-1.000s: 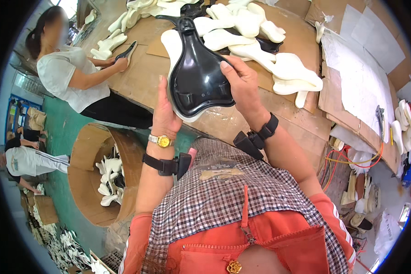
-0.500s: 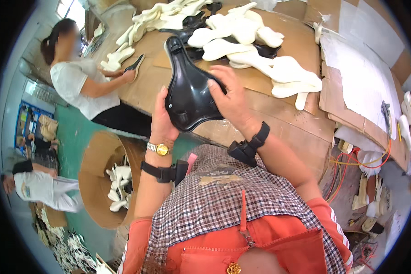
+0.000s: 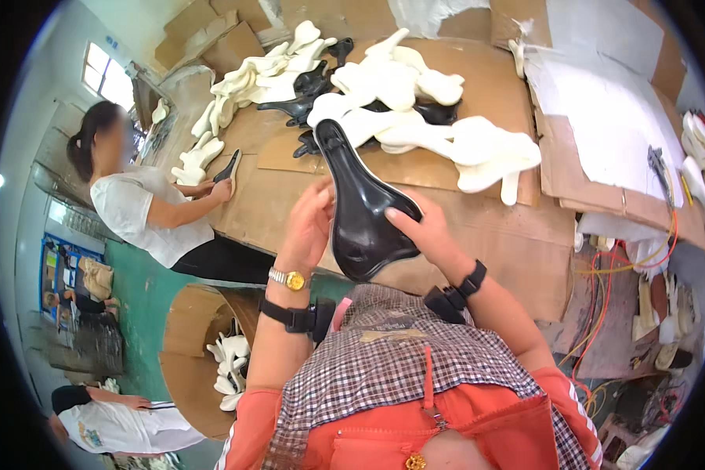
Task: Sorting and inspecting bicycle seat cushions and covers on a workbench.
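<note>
A black bicycle saddle shell [image 3: 362,219] with a pale padded rim is held above the table's near edge. Its narrow nose points away from me, and its wide end is toward my body. My right hand [image 3: 423,233] grips the right side, with the thumb across the black face and the fingers behind. Beside the left edge is my left hand [image 3: 309,223], fingers loosely bent and apart; whether the fingertips touch the rim is hard to tell. Beyond the saddle lies a pile of white saddle pads [image 3: 399,82], with black saddle shells [image 3: 294,108] among them.
Cardboard [image 3: 493,243] covers the table. On the left, a co-worker [image 3: 145,196] holds another saddle. A round cardboard bin [image 3: 184,356] with white pieces stands on the floor at lower left. Pliers-like tool [image 3: 659,166] and coloured hoses [image 3: 599,294] are at right.
The saddle shell has moved toward my body and turned slightly. My left hand has loosened from its side, while my right hand keeps its grip. The whole view has shifted.
</note>
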The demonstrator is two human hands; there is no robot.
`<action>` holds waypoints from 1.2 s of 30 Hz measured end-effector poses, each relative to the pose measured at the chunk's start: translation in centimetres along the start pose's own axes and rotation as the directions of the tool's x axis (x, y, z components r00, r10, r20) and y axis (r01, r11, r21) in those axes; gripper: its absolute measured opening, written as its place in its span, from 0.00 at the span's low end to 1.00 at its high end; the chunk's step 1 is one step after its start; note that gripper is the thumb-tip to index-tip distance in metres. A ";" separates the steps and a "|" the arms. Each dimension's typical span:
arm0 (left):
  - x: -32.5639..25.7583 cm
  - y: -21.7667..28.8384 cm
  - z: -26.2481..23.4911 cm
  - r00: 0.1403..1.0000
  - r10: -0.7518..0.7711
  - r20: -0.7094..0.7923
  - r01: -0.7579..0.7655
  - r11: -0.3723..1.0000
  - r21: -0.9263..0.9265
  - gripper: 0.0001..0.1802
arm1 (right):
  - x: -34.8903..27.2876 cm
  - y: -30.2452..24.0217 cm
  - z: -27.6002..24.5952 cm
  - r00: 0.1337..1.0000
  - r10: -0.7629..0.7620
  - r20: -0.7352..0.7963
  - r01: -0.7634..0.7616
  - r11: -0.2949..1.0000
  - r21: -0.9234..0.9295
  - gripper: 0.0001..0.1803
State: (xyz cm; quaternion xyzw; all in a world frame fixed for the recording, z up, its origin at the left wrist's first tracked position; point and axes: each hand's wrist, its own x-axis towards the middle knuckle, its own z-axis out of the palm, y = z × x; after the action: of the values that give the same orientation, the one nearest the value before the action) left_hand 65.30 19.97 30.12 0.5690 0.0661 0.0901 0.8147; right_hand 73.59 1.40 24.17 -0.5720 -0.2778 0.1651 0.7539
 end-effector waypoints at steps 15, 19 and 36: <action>8.1 4.6 -4.7 0.999 -0.027 0.029 0.037 0.915 -0.402 0.15 | 2.8 -2.3 3.7 0.993 0.009 0.115 0.013 0.982 -0.189 0.20; 9.7 4.4 -6.8 1.000 0.000 0.008 0.003 0.928 -0.372 0.15 | 4.4 -1.4 5.0 0.993 0.075 0.089 -0.049 0.963 -0.264 0.20; 17.4 -15.7 -26.5 0.883 -0.236 -0.406 0.364 0.891 0.273 0.16 | 16.6 10.1 3.0 0.743 0.641 -0.194 -0.669 0.717 -0.193 0.28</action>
State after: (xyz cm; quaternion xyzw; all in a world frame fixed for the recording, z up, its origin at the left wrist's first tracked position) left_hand 77.78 42.78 6.16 0.6573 0.3182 0.0512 0.6813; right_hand 85.63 16.05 18.95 -0.7319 -0.0324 0.3522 0.5824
